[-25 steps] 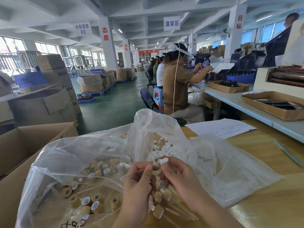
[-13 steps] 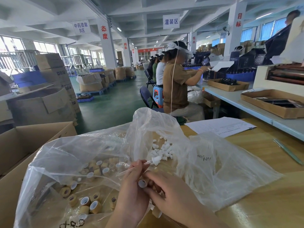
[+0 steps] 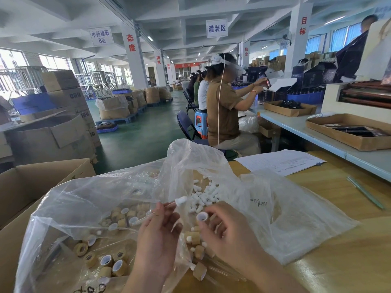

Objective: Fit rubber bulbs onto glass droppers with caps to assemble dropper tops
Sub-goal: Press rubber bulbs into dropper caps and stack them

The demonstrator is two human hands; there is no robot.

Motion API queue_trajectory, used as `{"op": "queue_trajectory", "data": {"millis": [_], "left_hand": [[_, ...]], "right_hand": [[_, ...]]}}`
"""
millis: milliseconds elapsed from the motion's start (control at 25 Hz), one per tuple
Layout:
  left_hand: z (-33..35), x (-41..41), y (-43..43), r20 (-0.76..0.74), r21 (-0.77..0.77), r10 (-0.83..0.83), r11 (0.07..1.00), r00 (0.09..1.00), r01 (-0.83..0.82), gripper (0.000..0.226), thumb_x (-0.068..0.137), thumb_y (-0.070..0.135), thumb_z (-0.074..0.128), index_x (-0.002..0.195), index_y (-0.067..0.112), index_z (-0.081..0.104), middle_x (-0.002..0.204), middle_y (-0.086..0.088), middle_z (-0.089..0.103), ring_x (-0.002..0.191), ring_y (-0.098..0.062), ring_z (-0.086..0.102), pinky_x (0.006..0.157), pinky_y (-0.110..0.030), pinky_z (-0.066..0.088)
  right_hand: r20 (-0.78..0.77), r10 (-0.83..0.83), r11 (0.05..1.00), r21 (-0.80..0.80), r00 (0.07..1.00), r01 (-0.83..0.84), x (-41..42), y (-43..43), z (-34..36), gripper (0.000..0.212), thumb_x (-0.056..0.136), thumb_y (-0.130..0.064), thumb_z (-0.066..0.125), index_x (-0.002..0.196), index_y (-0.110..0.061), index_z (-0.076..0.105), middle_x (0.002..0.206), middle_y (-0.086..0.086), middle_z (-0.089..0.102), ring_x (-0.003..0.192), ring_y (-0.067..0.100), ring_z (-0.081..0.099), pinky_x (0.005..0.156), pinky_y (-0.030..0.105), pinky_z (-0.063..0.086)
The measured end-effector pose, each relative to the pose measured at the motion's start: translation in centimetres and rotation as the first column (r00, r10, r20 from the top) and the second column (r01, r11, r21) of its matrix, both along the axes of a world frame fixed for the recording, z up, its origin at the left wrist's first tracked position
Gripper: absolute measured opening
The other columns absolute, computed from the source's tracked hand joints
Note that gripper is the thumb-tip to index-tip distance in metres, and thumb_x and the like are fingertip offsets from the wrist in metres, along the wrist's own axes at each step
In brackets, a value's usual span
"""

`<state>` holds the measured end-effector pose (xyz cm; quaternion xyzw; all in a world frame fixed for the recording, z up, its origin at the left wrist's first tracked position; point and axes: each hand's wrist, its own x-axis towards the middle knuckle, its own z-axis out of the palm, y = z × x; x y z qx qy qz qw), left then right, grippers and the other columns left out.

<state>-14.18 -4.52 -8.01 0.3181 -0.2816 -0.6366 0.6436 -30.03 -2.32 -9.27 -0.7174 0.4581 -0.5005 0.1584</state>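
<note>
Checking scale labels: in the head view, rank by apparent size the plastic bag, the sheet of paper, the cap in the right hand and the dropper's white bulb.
1. plastic bag
2. sheet of paper, though farther away
3. cap and white bulb look alike; not ranked.

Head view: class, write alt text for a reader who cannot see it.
A person's left hand pinches a glass dropper tipped with a white bulb while the right hand holds a cap beside it, over clear plastic bags of loose bulbs and tan caps.
</note>
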Motion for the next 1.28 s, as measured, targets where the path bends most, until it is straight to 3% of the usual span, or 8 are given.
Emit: {"op": "queue_trajectory", "data": {"millis": [80,200,320,440,800,1040,1280], "left_hand": [[0.0,0.7,-0.4,0.048,-0.012,0.086,0.996,0.995,-0.086,0.028,0.076,0.032,0.061,0.08,0.005,0.068,0.073,-0.003,0.066,0.061,-0.011,0.056,0.059,-0.027,0.04],[-0.5,0.8,-0.2,0.193,-0.094,0.144,0.987,0.971,-0.128,0.03,0.074,0.03,0.064,0.079,0.001,0.071,0.069,-0.005,0.065,0.057,-0.012,0.053,0.052,-0.024,0.043],[-1.2,0.0,0.3,0.414,-0.225,0.192,0.969,0.89,-0.105,0.028,0.072,0.035,0.065,0.076,0.009,0.075,0.063,-0.008,0.062,0.056,-0.015,0.051,0.053,-0.025,0.044],[-1.4,-0.5,0.5,0.52,-0.319,0.23,0.946,0.822,-0.063,0.022,0.074,0.034,0.064,0.076,0.015,0.075,0.062,-0.002,0.066,0.055,-0.012,0.053,0.051,-0.019,0.044],[-1.0,-0.6,0.8,0.537,-0.35,0.257,0.934,0.803,-0.065,0.015,0.083,0.019,0.064,0.075,0.015,0.075,0.061,0.003,0.065,0.053,-0.008,0.053,0.051,-0.015,0.043],[-0.9,-0.6,1.0,0.482,-0.273,0.161,0.962,0.861,-0.027,0.022,0.073,0.031,0.066,0.076,0.012,0.076,0.062,-0.002,0.064,0.056,-0.015,0.05,0.054,-0.023,0.043],[-1.5,-0.9,0.6,0.416,-0.248,0.136,0.968,0.899,-0.032,0.017,0.068,0.023,0.071,0.075,0.008,0.075,0.076,-0.002,0.07,0.058,-0.008,0.057,0.051,-0.019,0.047]], "right_hand": [[0.063,-0.081,0.994,0.08,0.995,0.076,-1.0,-0.6,0.2,0.006,0.082,-0.047,0.061,0.086,-0.043,0.057,0.078,-0.02,0.064,0.062,0.002,0.062,0.053,0.012,0.045],[-0.013,-0.115,0.978,0.171,0.993,0.115,-1.5,-1.0,-0.2,0.021,0.079,-0.041,0.07,0.085,-0.05,0.052,0.081,-0.03,0.063,0.064,-0.004,0.063,0.056,0.012,0.049],[-0.07,-0.09,0.98,0.17,0.993,0.101,-1.2,-1.1,-0.6,0.026,0.077,-0.04,0.072,0.079,-0.053,0.049,0.087,-0.035,0.06,0.067,-0.004,0.063,0.059,0.012,0.05],[-0.089,-0.089,0.983,0.15,0.992,0.101,-1.3,-1.1,-0.6,0.026,0.075,-0.046,0.072,0.08,-0.057,0.05,0.088,-0.037,0.059,0.068,-0.004,0.062,0.057,0.012,0.049],[0.008,-0.058,0.998,0.026,0.998,0.057,-1.1,-1.0,-0.6,0.023,0.08,-0.039,0.073,0.102,-0.036,0.065,0.088,-0.023,0.063,0.076,0.003,0.062,0.065,0.01,0.047],[0.0,-0.031,0.999,-0.021,1.0,0.031,-0.7,-0.9,-0.8,0.031,0.083,-0.034,0.073,0.112,-0.026,0.069,0.092,-0.025,0.061,0.083,0.001,0.062,0.074,0.021,0.053],[0.015,0.017,1.0,-0.006,1.0,-0.017,-0.3,-0.7,-1.0,0.031,0.084,-0.036,0.07,0.113,-0.024,0.069,0.089,-0.025,0.061,0.082,-0.001,0.061,0.072,0.011,0.046]]}}
